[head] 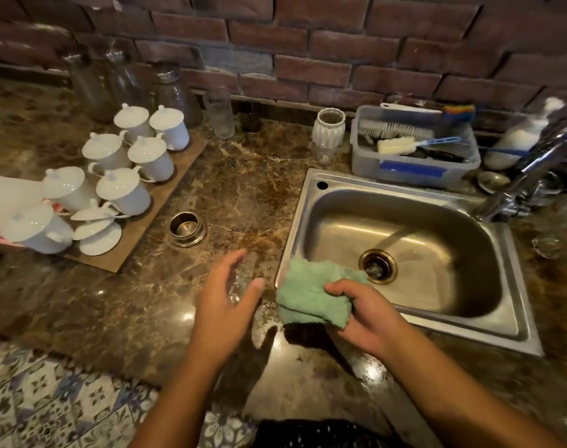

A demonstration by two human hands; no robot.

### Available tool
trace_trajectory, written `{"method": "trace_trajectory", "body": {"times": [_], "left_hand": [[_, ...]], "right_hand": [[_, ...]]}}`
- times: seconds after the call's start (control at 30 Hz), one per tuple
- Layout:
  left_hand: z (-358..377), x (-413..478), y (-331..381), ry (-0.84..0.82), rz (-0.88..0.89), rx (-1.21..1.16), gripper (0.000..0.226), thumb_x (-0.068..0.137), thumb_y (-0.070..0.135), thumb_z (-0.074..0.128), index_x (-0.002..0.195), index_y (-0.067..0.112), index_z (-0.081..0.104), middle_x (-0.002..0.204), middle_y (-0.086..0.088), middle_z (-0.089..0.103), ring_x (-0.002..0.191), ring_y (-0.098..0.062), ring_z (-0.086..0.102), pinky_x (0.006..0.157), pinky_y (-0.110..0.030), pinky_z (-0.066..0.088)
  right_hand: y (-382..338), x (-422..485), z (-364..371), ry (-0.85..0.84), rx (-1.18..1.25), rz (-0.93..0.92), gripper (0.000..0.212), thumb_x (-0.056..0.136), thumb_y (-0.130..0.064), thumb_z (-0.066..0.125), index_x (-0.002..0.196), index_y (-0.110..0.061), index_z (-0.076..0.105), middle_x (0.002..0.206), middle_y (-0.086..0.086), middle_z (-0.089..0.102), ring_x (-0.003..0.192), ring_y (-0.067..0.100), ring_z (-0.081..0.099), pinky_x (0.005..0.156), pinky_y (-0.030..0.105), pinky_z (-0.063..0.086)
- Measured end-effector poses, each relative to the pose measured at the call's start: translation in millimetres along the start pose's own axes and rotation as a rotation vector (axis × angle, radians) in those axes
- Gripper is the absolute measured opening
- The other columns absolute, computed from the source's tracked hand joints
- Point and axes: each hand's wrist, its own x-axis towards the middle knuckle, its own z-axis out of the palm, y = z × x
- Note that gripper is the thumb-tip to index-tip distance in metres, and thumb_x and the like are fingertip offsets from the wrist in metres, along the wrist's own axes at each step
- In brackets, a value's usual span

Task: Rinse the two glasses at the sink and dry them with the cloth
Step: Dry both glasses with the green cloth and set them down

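Two bare hands work beside one stainless steel sink (308, 187). The left hand (225, 308) has its fingers spread and fairly straight, with the thumb held apart. One clear drinking glass (238, 286), blurred, shows in the gap between thumb and forefinger; whether they touch it cannot be told. The right hand (367, 315) pinches one folded green terry cloth (308, 299), thumb on top and fingers curled beneath, just right of the left thumb. Seven white lidded porcelain cups (123, 190) stand well beyond the left fingertips.

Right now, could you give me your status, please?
Left hand open at clear glass on counter, touch unclear. Right hand grips green cloth over sink rim. No obstruction.
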Motion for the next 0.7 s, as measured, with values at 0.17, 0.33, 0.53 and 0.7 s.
{"method": "trace_trajectory", "body": {"times": [0.17, 0.33, 0.53, 0.7], "left_hand": [[79, -4, 60, -0.256, -0.294, -0.245, 0.048, 0.09, 0.043, 0.068, 0.134, 0.026, 0.055, 0.121, 0.0, 0.067, 0.103, -0.006, 0.065, 0.083, -0.023, 0.055], [150, -25, 95, -0.405, -0.187, -0.075, 0.045, 0.088, 0.061, 0.062, 0.096, 0.018, 0.073, 0.093, 0.001, 0.074, 0.087, -0.007, 0.067, 0.077, -0.027, 0.051], [233, -45, 137, -0.465, -0.067, -0.005, 0.029, 0.087, 0.048, 0.071, 0.085, 0.019, 0.071, 0.076, 0.011, 0.069, 0.07, 0.002, 0.062, 0.063, -0.016, 0.047], [297, -56, 156, -0.579, 0.028, 0.102, 0.02, 0.09, 0.034, 0.074, 0.085, 0.016, 0.067, 0.078, 0.007, 0.068, 0.071, 0.0, 0.059, 0.067, -0.023, 0.046]], "right_hand": [[-28, -56, -39, -0.139, -0.018, -0.021, 0.044, 0.078, -0.002, 0.058, 0.121, 0.005, 0.062, 0.112, 0.027, 0.072, 0.093, 0.036, 0.074, 0.073, 0.043, 0.064], [-58, -103, -97, -0.23, 0.009, -0.089, 0.072, 0.049, -0.006, 0.095, 0.116, 0.006, 0.071, 0.123, 0.03, 0.067, 0.104, 0.038, 0.071, 0.079, 0.043, 0.062], [-94, -146, -177, -0.222, 0.131, -0.134, 0.083, 0.054, -0.007, 0.094, 0.129, 0.006, 0.062, 0.134, 0.031, 0.06, 0.119, 0.041, 0.063, 0.098, 0.049, 0.054], [-116, -176, -238, -0.15, 0.137, -0.147, 0.088, 0.052, -0.005, 0.094, 0.133, 0.006, 0.058, 0.135, 0.03, 0.059, 0.125, 0.043, 0.059, 0.104, 0.051, 0.05]]}}
